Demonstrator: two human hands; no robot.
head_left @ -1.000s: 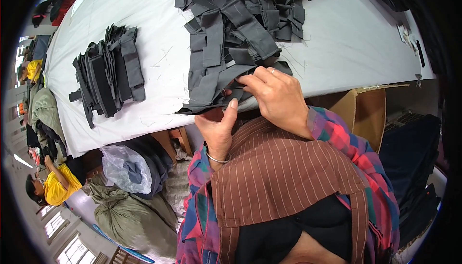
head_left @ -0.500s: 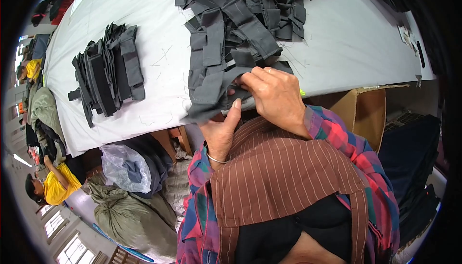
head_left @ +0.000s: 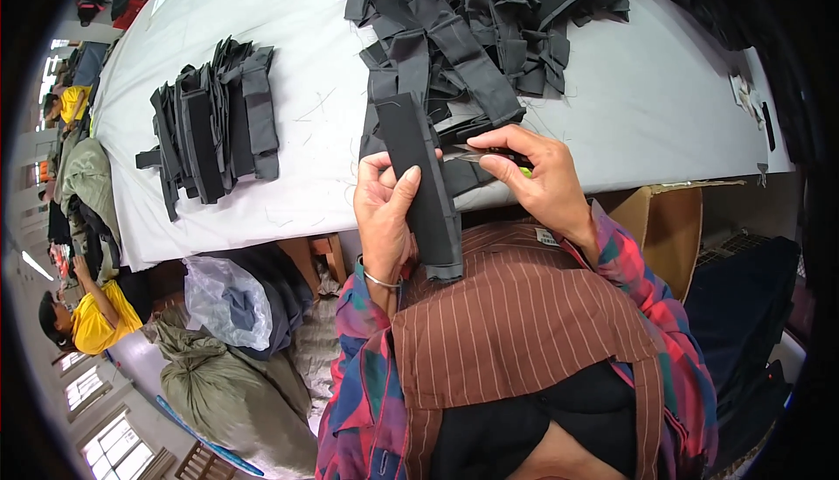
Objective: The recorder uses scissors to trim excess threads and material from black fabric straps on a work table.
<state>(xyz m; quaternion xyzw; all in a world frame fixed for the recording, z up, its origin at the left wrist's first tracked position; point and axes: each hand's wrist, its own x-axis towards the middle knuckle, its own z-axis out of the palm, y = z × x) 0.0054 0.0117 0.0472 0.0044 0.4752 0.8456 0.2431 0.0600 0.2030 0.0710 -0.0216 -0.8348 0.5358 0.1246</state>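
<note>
My left hand [head_left: 383, 209] is closed on a dark grey fabric strip [head_left: 430, 209], held tilted over the table's near edge with the thumb pressed on its face. A blacker band runs along the strip. In my right hand [head_left: 549, 176] is a pair of thread snips [head_left: 505, 156] with dark handles. Their pale metal tips point left, close to the strip's right edge; whether they touch it I cannot tell. Beyond both hands lies a loose heap of similar grey strips [head_left: 472, 52], some hanging close to my fingers.
A neater stack of grey strips [head_left: 214, 121] lies on the left of the white-covered table [head_left: 306, 174]. Loose threads are scattered between. Below stand a cardboard box [head_left: 673, 226], a clear plastic bag [head_left: 232, 305] and an olive sack [head_left: 227, 401]. A person in yellow [head_left: 105, 318] is farther left.
The strip was bunched low between both hands; now my left hand holds it straight and raised. My right hand has moved right, off the cloth, and the thread snips show in it.
</note>
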